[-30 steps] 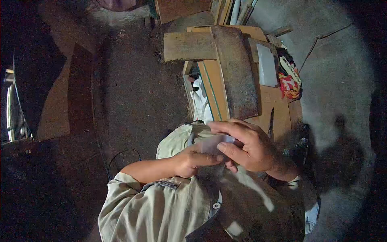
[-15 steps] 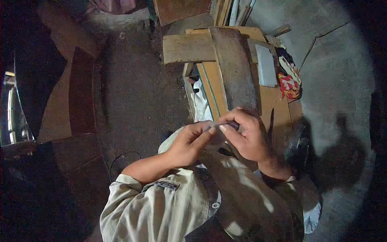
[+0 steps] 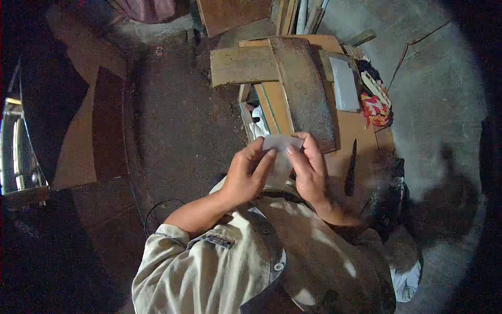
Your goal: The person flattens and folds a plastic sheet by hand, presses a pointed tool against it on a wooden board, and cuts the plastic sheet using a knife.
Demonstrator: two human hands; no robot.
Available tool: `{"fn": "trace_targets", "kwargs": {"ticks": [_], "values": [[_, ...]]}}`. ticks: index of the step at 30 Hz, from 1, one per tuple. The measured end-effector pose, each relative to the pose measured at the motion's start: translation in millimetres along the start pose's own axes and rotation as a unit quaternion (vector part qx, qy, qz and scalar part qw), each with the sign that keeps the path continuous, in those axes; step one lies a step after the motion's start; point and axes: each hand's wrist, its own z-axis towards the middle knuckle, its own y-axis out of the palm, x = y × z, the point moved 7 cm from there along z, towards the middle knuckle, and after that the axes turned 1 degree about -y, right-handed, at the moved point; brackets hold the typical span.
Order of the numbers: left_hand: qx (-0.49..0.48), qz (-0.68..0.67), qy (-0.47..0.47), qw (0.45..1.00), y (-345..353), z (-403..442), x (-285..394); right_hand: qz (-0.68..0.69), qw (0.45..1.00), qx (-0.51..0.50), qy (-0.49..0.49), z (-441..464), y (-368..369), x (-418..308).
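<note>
Pale sheet (image 3: 282,142) in the pinch of both hands (image 3: 247,174), face now visible, nearly edge-on before

A board (image 3: 306,94) lies beyond the sheet (image 3: 282,142) between the fingers (image 3: 299,160).

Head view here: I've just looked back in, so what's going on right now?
A person is holding a small pale sheet out in front of their body, the left hand gripping one end and the right hand the other, thumbs toward the body. Beyond the hands, a dark pointed object lies on a tan surface. Farther off are a white flat piece and a red-and-yellow cloth, neither being touched.
</note>
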Motion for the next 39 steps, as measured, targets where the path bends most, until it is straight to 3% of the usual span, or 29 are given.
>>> {"fn": "trace_targets", "kwargs": {"ticks": [3,5,6,11,15,17,23,26,28,31,37,39], "values": [[0.025,-0.043,-0.008,0.999,4,0,-1,0.002,1.000,0.002,-0.026,0,10,-5],[0.030,-0.003,-0.001,1.000,3,-1,-1,-0.076,0.993,0.009,-0.092,1,11,-12],[0.030,-0.002,-0.001,1.000,2,-1,-2,-0.039,0.998,-0.008,-0.044,1,11,-5],[0.057,-0.002,0.041,0.998,0,0,2,-0.008,1.000,0.009,-0.020,0,13,5],[0.040,0.014,0.045,0.998,5,2,5,-0.114,0.991,0.001,-0.068,-1,15,-1],[0.054,-0.034,0.037,0.997,3,3,5,-0.031,0.999,0.015,-0.021,0,13,16],[-0.002,-0.133,-0.048,0.990,3,8,-14,0.029,0.999,-0.030,0.003,14,1,9],[-0.021,-0.153,-0.100,0.983,3,7,-20,-0.030,0.996,-0.065,0.047,16,-6,11],[-0.031,-0.242,-0.144,0.959,7,7,-23,-0.033,0.996,-0.061,0.055,19,-6,6],[-0.016,-0.234,-0.185,0.954,5,6,-34,-0.023,0.995,-0.064,0.073,19,-7,13],[0.014,-0.277,-0.186,0.943,15,10,-40,-0.027,0.997,-0.054,0.049,14,-5,20],[0.028,-0.253,-0.168,0.952,16,13,-38,0.075,0.994,-0.072,0.043,15,-2,15]]}}
